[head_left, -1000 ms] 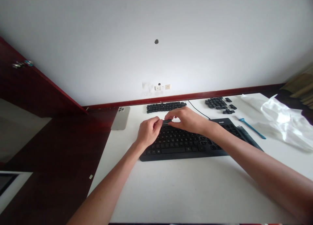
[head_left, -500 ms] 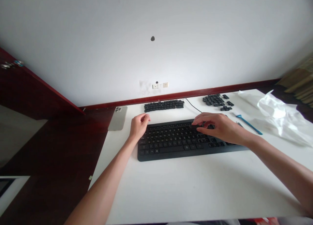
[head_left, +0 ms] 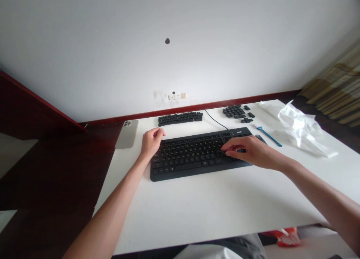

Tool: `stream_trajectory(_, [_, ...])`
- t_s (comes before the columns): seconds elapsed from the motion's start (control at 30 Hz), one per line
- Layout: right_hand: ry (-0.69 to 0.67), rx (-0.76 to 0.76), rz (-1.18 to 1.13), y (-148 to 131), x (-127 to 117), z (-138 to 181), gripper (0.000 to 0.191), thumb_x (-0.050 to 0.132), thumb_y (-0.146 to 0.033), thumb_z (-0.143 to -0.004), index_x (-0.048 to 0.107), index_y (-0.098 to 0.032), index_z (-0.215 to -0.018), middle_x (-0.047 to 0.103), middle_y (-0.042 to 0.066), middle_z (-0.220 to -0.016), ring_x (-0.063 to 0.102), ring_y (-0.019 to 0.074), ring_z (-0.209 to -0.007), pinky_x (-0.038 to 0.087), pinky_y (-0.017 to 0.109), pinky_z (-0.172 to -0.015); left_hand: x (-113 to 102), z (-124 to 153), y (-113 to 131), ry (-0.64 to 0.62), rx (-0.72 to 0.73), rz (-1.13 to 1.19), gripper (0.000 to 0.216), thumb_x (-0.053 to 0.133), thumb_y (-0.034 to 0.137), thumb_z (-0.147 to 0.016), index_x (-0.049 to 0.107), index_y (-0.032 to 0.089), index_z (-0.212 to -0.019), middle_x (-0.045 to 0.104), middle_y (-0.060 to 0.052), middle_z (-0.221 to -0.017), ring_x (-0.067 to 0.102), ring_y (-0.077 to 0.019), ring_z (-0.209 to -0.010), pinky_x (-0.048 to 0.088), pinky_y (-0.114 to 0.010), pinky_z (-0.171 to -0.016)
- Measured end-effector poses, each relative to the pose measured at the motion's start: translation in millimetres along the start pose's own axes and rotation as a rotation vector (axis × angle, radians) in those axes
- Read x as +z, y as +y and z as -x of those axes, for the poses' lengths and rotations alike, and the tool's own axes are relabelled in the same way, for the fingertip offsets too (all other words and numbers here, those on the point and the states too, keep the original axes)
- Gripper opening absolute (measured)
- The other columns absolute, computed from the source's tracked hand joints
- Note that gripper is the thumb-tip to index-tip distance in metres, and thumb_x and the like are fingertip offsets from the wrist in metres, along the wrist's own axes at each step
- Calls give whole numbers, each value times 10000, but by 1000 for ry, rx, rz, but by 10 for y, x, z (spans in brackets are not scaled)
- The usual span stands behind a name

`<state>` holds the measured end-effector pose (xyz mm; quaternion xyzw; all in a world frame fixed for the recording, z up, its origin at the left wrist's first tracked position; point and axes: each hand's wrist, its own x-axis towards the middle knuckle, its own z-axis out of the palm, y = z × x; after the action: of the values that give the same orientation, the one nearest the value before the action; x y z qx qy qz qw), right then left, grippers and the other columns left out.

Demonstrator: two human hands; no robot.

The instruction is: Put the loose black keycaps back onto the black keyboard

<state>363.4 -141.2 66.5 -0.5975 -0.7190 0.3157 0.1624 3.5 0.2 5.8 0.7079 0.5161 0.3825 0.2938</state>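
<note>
A black keyboard (head_left: 194,156) lies on the white table (head_left: 210,210). My left hand (head_left: 152,141) rests at the keyboard's upper left corner, fingers loosely curled, holding nothing. My right hand (head_left: 249,151) hovers low over the keyboard's right part, thumb and fingers pinched on a small dark keycap (head_left: 241,151) that is mostly hidden by the fingers. Behind the keyboard lies a row of loose black keycaps (head_left: 180,118). A second cluster of keycaps (head_left: 236,111) sits at the back right.
A phone (head_left: 127,133) lies face down at the table's left edge. A blue tool (head_left: 268,136) and a crumpled clear plastic bag (head_left: 298,128) are to the right. The keyboard cable (head_left: 215,121) runs toward the wall. Dark red floor is on the left.
Both hands held a long keycap together above the keyboard. My right hand has carried it to the keyboard's right part and lowered; my left hand has drawn back to the left corner.
</note>
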Motion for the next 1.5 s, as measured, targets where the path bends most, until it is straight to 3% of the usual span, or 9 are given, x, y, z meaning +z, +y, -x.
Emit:
stream_trajectory(0.37, [-16,-107,69,33,51,16,280,613,-453,-996,797,-268,-1095,784,61,-1130,734,251,-973,606,384,-821,-5,-5,9,-3,-16,-16,349,548,405,-933,683,196,-688,583,10,-614,554,-164,-661,373,-273,-655])
stream_trajectory(0.63, [39,-231,124,73,94,11,263,590,-411,-1023,799,-268,-1092,768,67,-1145,739,237,-944,597,352,-742,-5,-5,19,-6,-3,-24,343,547,393,-930,676,194,-683,566,13,-602,538,-158,-647,359,-270,-641])
stream_trajectory(1.03, [143,-386,218,44,207,77,307,495,-309,-1074,793,-238,-1051,745,98,-1075,739,243,-925,613,377,-762,-4,-4,-7,-12,24,-66,350,533,379,-954,689,192,-703,642,1,-641,571,-161,-645,396,-272,-651])
stream_trajectory(1.13, [168,-418,273,36,246,102,323,466,-293,-1091,781,-225,-1065,729,104,-1029,719,243,-912,593,383,-742,-22,19,81,9,137,-202,350,529,350,-978,700,189,-719,686,-16,-702,585,-160,-669,427,-284,-691])
stream_trajectory(1.23, [214,-436,284,72,294,131,306,470,-267,-1092,773,-227,-1093,724,105,-1036,708,243,-929,590,388,-757,23,138,322,-3,364,-354,312,533,313,-1001,745,190,-808,764,-50,-863,650,-192,-832,480,-317,-808])
stream_trajectory(1.37, [262,-456,262,151,359,167,267,499,-217,-1076,754,-240,-1151,728,104,-1093,699,250,-1010,604,398,-818,303,505,723,-220,679,-322,312,551,342,-1029,753,201,-1220,792,-59,-1193,687,-208,-1089,521,-371,-1007])
stream_trajectory(1.43, [293,-465,254,182,399,184,250,526,-199,-1059,745,-248,-1170,728,104,-1109,695,257,-1026,608,414,-840,498,717,855,-341,813,-361,479,562,420,-1025,632,194,-1442,707,-75,-1412,622,-243,-1288,487,-422,-1116])
stream_trajectory(1.5, [332,-468,244,202,448,198,231,560,-187,-1035,742,-250,-1163,726,105,-1119,694,265,-1032,613,432,-861,671,885,913,-434,882,-441,639,588,505,-1001,531,176,-1545,587,-95,-1565,536,-280,-1417,451,-450,-1172])
